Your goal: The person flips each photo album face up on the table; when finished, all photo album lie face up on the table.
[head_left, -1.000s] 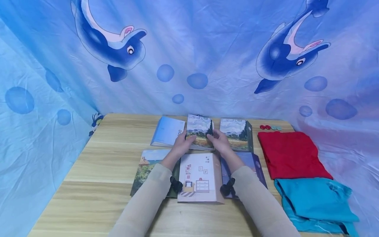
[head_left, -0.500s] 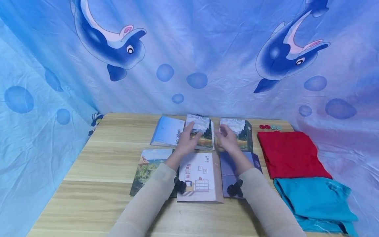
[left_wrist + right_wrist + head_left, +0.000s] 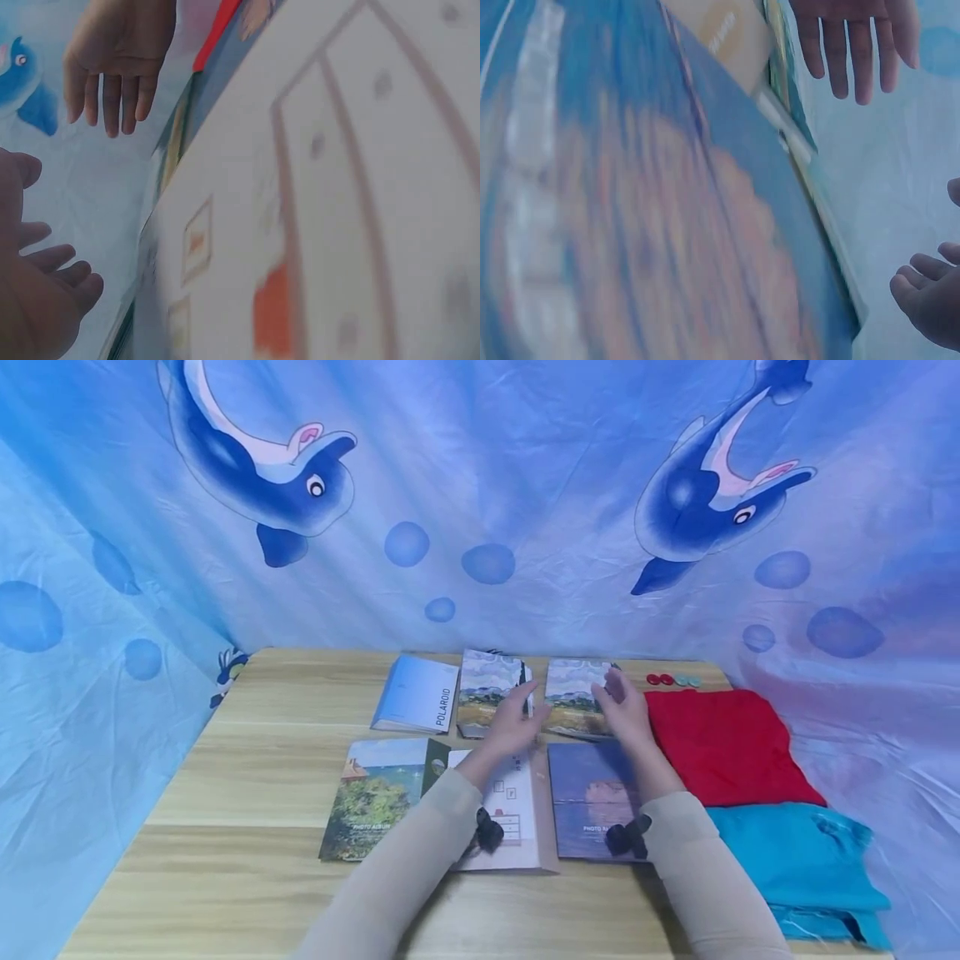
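Two rows of photo albums lie on the wooden table. My left hand [image 3: 516, 723] hovers with spread fingers between the middle landscape album [image 3: 487, 681] and the right landscape album [image 3: 572, 689] of the back row. Over the right side of that right album is my right hand [image 3: 625, 706], fingers extended and holding nothing. Under my forearms lie the white album with furniture drawings [image 3: 517, 810] and the purple seascape album [image 3: 581, 785]. In the left wrist view both hands show with straight fingers, the right hand [image 3: 124, 60] palm visible.
A blue Polaroid album [image 3: 420, 689] sits at the back left, with a green garden album [image 3: 378, 789] in front of it. To the right are folded red cloth [image 3: 738, 743], folded teal cloth [image 3: 795, 860] and small red and green discs [image 3: 667, 680]. A dolphin-print curtain [image 3: 480, 485] hangs behind.
Both hands have let go of the middle landscape album in the back row and moved right, towards the right landscape album. The head view has turned slightly right.
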Motion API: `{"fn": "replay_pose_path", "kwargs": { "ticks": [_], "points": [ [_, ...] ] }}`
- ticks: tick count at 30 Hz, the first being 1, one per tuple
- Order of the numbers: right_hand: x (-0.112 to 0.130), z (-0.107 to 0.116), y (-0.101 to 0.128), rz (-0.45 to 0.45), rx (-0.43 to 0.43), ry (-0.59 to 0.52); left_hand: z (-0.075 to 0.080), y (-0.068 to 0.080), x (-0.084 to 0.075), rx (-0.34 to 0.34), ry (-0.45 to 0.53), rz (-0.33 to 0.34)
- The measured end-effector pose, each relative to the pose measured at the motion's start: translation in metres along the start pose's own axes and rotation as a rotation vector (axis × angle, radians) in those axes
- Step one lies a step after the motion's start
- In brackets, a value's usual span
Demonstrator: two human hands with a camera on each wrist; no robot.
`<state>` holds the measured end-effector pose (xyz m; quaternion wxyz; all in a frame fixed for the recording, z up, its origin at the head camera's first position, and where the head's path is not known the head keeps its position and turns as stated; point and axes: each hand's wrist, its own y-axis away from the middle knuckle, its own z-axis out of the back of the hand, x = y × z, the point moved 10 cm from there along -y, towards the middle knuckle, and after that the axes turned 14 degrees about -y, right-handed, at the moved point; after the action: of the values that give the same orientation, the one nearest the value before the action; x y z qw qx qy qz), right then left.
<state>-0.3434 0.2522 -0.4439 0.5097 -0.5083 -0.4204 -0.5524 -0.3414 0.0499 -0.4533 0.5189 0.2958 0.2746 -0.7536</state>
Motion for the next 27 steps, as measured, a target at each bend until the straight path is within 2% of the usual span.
{"fn": "replay_pose_path", "kwargs": {
  "ticks": [6, 10, 14, 20, 24, 27],
  "points": [
    [-0.015, 0.021, -0.002, -0.052, -0.044, 0.054, -0.027, -0.012, -0.008, 0.056, -0.032, -0.011],
    [-0.029, 0.028, -0.004, -0.118, -0.041, 0.05, -0.041, -0.02, -0.008, 0.071, -0.079, 0.017],
    [-0.042, 0.031, -0.003, -0.199, -0.044, 0.005, -0.05, -0.024, -0.01, 0.087, -0.094, 0.043],
    [-0.053, 0.034, -0.001, -0.267, -0.053, -0.035, -0.056, -0.028, -0.01, 0.113, -0.232, 0.03],
    [-0.055, 0.034, 0.0, -0.286, -0.065, -0.078, -0.053, -0.028, -0.009, 0.068, -0.264, 0.008],
    [-0.053, 0.034, 0.0, -0.288, -0.087, -0.157, -0.054, -0.03, -0.007, 0.011, -0.281, -0.024]
  ]
}}
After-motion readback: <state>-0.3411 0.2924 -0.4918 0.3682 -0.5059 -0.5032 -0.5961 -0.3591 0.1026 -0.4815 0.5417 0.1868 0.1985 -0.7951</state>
